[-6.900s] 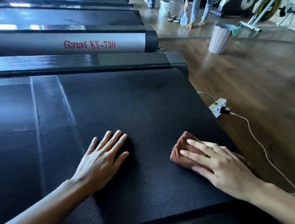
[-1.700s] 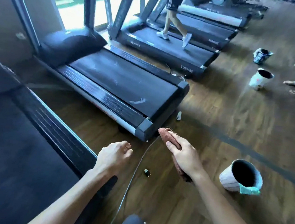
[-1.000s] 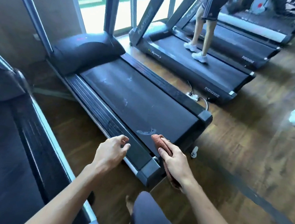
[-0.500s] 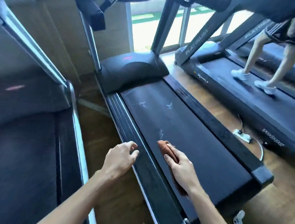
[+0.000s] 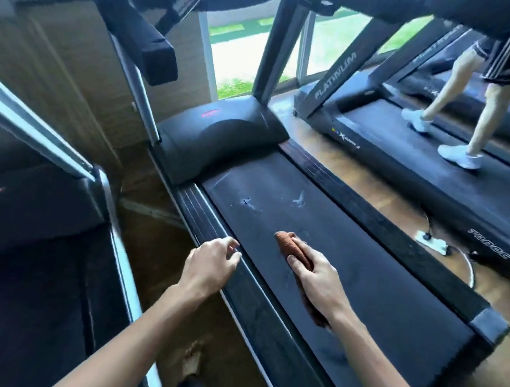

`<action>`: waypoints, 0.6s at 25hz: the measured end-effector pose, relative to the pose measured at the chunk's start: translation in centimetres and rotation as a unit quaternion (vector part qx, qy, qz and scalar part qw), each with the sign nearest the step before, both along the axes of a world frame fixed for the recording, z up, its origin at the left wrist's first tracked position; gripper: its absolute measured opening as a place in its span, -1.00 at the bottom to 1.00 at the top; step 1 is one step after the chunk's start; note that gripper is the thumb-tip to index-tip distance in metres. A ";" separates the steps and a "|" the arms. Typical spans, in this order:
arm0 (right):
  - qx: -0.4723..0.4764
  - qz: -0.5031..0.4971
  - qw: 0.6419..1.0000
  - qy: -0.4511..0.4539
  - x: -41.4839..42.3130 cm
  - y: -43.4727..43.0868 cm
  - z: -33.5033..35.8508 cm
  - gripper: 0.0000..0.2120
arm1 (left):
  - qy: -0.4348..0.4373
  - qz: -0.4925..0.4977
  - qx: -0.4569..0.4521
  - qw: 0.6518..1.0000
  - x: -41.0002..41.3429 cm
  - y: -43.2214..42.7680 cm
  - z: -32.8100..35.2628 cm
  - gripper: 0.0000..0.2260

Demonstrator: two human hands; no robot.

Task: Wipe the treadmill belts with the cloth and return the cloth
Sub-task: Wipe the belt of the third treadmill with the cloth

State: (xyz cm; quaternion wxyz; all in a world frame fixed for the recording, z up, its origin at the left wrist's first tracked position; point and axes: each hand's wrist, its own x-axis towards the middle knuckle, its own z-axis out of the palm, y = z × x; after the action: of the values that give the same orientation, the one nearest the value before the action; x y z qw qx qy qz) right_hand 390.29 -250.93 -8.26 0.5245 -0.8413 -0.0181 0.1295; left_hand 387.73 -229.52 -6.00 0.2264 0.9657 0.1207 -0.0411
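The right hand (image 5: 317, 279) is gripping a brown cloth (image 5: 286, 242) over a scuffed treadmill belt (image 5: 376, 302), the left hand (image 5: 210, 266) hovering loosely curled, empty; this belt's wiping and the cloth's return are seemingly waiting.

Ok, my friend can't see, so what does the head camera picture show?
A person's right hand holds a brown cloth over a smudged black treadmill belt, while the left hand, loosely curled and empty, hangs by its side rail. On the next treadmill, someone in white shoes walks.
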 end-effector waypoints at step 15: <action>-0.101 -0.302 0.948 0.006 21.7 6.1 -33.9 -0.57 | -0.007 -0.336 0.070 0.939 31.7 3.0 -34.2 -0.69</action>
State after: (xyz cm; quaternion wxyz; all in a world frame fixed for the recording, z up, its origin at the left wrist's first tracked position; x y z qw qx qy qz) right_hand 412.00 -244.84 -42.12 0.4519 -0.8549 0.2533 -0.0284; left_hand 419.47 -226.47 -40.23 0.1325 0.9637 -0.2095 -0.0993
